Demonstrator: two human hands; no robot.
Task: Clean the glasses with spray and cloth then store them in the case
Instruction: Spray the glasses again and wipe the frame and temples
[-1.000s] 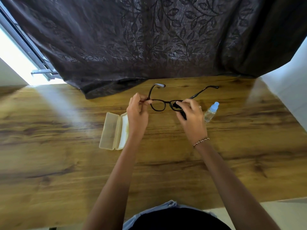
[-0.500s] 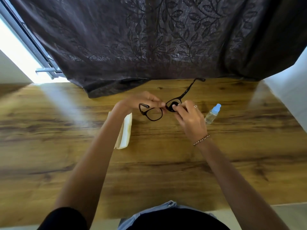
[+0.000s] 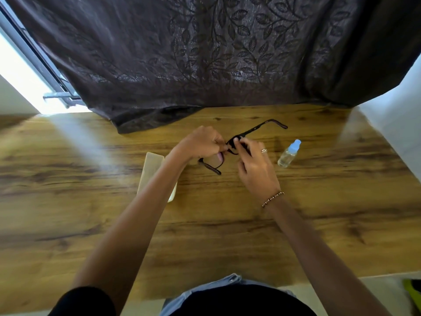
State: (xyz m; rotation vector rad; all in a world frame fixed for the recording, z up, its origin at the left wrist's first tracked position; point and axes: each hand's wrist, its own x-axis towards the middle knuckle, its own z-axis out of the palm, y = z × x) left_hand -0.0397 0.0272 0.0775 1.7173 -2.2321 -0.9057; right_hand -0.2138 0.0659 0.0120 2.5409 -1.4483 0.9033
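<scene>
left hand (image 3: 200, 143) pinches glasses (image 3: 237, 142) at the bridge | right hand (image 3: 255, 165) rubs one lens between fingertips; cloth not discernible | case (image 3: 151, 172) under left forearm | risk: twisting may strain frame or smear lens

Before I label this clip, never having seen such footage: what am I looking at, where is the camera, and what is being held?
There is no machine here. A person wears one wide-angle camera on the head, so you look down along both bare arms at a wooden table. The left hand and right hand together hold dark glasses just above the table, fingers at the lenses; a cloth may be between the right fingers, but I cannot tell. On the table lie an open pale case, partly behind the left forearm, and a small clear spray bottle with a blue cap, lying to the right. A dark curtain hangs behind.
</scene>
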